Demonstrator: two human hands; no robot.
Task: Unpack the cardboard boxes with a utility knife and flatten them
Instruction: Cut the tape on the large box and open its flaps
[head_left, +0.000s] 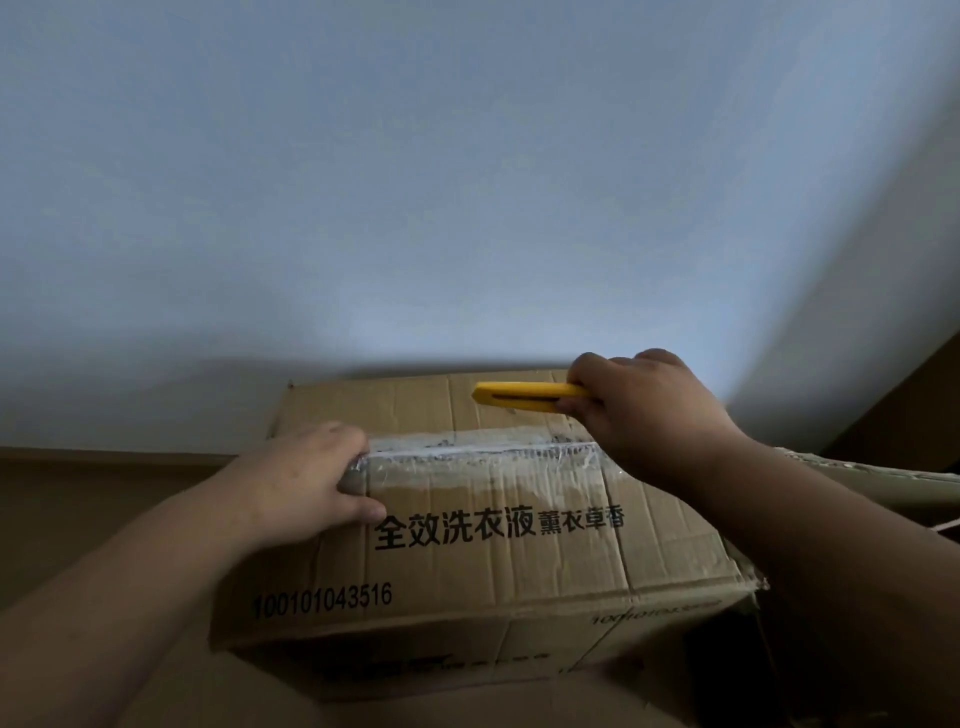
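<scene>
Carton, brown corrugated, printed with Chinese laundry-detergent lettering and a number string, lying between and under both hands with its top flaps closed. Tape seam, clear and wrinkled, runs from beside the left hand's fingertips to just below the right hand; it looks scuffed and whitened along its line, but whether it is already slit through cannot be told from this angle. Left hand: laid on the carton's top at the seam's left end, fingers curled over the tape there, thumb pressed on the near flap, steadying. Right hand: fist wrapped round a yellow utility knife, whose body points leftward above the far flap, just beyond the seam; no blade is discernible. Second cardboard piece, to the right of the right forearm, partly seen. Status, as judged: opening stage only; contents not yet reached, flaps unraised, flattening wholly outstanding.
</scene>
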